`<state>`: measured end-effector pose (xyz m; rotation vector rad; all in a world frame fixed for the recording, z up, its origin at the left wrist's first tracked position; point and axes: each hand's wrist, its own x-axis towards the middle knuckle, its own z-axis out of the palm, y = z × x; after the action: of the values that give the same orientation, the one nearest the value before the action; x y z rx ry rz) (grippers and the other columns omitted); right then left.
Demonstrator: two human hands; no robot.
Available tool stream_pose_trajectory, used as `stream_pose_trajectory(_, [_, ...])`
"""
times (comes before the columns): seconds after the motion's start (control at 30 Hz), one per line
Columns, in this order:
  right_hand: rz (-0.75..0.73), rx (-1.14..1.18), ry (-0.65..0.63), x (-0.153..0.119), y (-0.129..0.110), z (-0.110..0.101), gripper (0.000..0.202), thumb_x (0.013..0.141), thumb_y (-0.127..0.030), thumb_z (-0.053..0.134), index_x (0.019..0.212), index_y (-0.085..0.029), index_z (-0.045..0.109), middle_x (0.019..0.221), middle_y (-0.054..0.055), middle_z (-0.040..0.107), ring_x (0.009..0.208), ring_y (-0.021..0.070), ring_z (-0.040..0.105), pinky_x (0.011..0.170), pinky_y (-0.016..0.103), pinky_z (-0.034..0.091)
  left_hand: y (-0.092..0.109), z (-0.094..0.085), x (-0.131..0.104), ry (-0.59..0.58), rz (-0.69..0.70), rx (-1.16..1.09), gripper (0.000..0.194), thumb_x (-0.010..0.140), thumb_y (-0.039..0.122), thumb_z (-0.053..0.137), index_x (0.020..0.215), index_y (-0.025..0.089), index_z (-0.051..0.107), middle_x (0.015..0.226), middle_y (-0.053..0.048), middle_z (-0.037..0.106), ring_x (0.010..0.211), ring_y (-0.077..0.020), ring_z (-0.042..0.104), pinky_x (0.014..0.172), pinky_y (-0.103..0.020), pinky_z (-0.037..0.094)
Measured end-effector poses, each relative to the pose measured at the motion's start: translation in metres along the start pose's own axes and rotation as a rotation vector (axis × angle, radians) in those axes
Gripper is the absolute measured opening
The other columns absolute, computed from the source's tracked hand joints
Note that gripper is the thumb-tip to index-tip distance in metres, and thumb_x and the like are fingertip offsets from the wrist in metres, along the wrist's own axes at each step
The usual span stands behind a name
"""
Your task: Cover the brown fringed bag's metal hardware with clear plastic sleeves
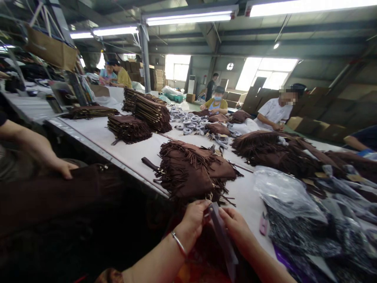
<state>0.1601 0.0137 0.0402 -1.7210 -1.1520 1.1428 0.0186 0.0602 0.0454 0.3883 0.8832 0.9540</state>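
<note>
Head view looks down a long white work table (123,153) in a workshop lit by ceiling tubes. At the near edge, the left hand (193,220), with a thin metal bangle (178,243) at the wrist, and the right hand (235,228) meet over a dark strap (222,236); the fingers of both hands are closed on its upper end, thumbs and forefingers pinching it, while the rest of the strap hangs down between the forearms. Just beyond the fingertips lies a brown fringed bag (191,171), flat on the table with its tassels spread and a small metal clasp (210,195) close to the strap's top. To the right sits a heap of clear plastic bags (285,192) with a small pink object (263,224) beside them on the cloth. Farther along are stacks of brown bags (129,127), a scatter of pale tape rolls (188,122) and another mound of fringed bags (273,147). At the left edge a co-worker's hand (63,169) rests on dark brown material (44,196). Other people sit at the far side of the table, one in a white shirt (273,112).
</note>
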Motion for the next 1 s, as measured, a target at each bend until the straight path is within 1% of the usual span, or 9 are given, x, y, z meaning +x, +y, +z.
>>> stream_pose_trajectory(0.1, [0.093, 0.067, -0.173, -0.026, 0.018, 0.001, 0.048, 0.074, -0.063, 0.061, 0.077, -0.016, 0.062, 0.066, 0.002, 0.069, 0.058, 0.0165, 0.064, 0.051, 0.024, 0.045, -0.002, -0.001, 0.003, 0.027, -0.008, -0.007, 0.018, 0.062, 0.022, 0.075, 0.075, 0.014, 0.065, 0.072, -0.002, 0.064, 0.065, -0.0132, 0.059, 0.058, -0.025, 0.046])
stream_pose_trajectory(0.17, [0.144, 0.117, -0.21, -0.036, 0.023, 0.005, 0.048, 0.071, -0.064, 0.063, 0.073, -0.016, 0.059, 0.062, 0.002, 0.067, 0.052, 0.015, 0.062, 0.047, 0.023, 0.043, -0.004, -0.001, 0.004, 0.028, -0.01, 0.003, 0.019, 0.063, 0.024, 0.075, 0.075, 0.014, 0.064, 0.07, -0.001, 0.063, 0.062, -0.0127, 0.057, 0.056, -0.025, 0.045])
stream_pose_trajectory(0.27, [0.189, 0.182, -0.131, -0.035, 0.016, 0.013, 0.048, 0.068, -0.065, 0.063, 0.071, -0.017, 0.059, 0.059, 0.001, 0.066, 0.046, 0.0137, 0.059, 0.043, 0.022, 0.04, -0.005, 0.0, 0.001, 0.007, -0.003, 0.033, 0.019, 0.063, 0.027, 0.074, 0.072, 0.014, 0.063, 0.065, -0.001, 0.062, 0.059, -0.0128, 0.055, 0.053, -0.025, 0.044])
stream_pose_trajectory(0.33, [0.165, 0.2, -0.09, -0.028, 0.007, 0.015, 0.048, 0.068, -0.064, 0.064, 0.071, -0.016, 0.06, 0.057, 0.002, 0.066, 0.044, 0.0128, 0.058, 0.042, 0.022, 0.038, -0.004, 0.002, -0.002, -0.015, 0.002, 0.053, 0.019, 0.064, 0.029, 0.072, 0.07, 0.014, 0.063, 0.063, -0.001, 0.061, 0.058, -0.013, 0.055, 0.05, -0.024, 0.043])
stream_pose_trajectory(0.47, [0.107, 0.211, -0.086, -0.016, -0.006, 0.015, 0.048, 0.073, -0.064, 0.059, 0.072, -0.016, 0.061, 0.049, 0.0, 0.062, 0.039, 0.0109, 0.052, 0.04, 0.021, 0.035, 0.0, 0.001, -0.008, -0.084, 0.022, 0.098, 0.024, 0.068, 0.038, 0.069, 0.075, 0.014, 0.065, 0.068, -0.003, 0.064, 0.063, -0.0164, 0.059, 0.049, -0.025, 0.046])
stream_pose_trajectory(0.6, [0.104, 0.254, -0.115, -0.017, -0.005, 0.015, 0.048, 0.074, -0.064, 0.06, 0.073, -0.016, 0.061, 0.048, -0.001, 0.061, 0.04, 0.01, 0.051, 0.04, 0.02, 0.033, 0.005, -0.012, -0.008, -0.171, 0.142, 0.425, 0.033, 0.072, 0.045, 0.069, 0.084, 0.014, 0.067, 0.081, -0.007, 0.068, 0.067, -0.0179, 0.062, 0.057, -0.03, 0.052])
stream_pose_trajectory(0.73, [0.135, 0.324, -0.134, -0.023, -0.003, 0.014, 0.047, 0.07, -0.062, 0.065, 0.073, -0.016, 0.06, 0.054, -0.001, 0.062, 0.041, 0.0096, 0.053, 0.04, 0.019, 0.035, 0.011, -0.024, -0.003, -0.137, 0.272, 0.642, 0.025, 0.07, 0.039, 0.072, 0.07, 0.014, 0.068, 0.068, -0.005, 0.066, 0.059, -0.0154, 0.057, 0.056, -0.027, 0.046])
stream_pose_trajectory(0.87, [0.145, 0.332, -0.175, -0.031, 0.005, 0.009, 0.042, 0.067, -0.056, 0.071, 0.076, -0.017, 0.058, 0.057, -0.002, 0.063, 0.042, 0.0094, 0.055, 0.04, 0.019, 0.036, 0.018, -0.02, -0.003, -0.067, 0.451, 0.762, 0.015, 0.074, 0.027, 0.067, 0.064, 0.016, 0.069, 0.062, -0.002, 0.063, 0.059, -0.0142, 0.052, 0.06, -0.025, 0.04])
stream_pose_trajectory(1.0, [0.191, 0.321, -0.215, -0.04, 0.022, 0.01, 0.045, 0.066, -0.057, 0.072, 0.078, -0.017, 0.057, 0.063, 0.0, 0.067, 0.044, 0.0109, 0.058, 0.04, 0.019, 0.036, 0.016, -0.011, -0.005, 0.011, 0.618, 0.812, 0.013, 0.078, 0.024, 0.063, 0.069, 0.019, 0.07, 0.07, -0.004, 0.066, 0.07, -0.017, 0.055, 0.071, -0.027, 0.04])
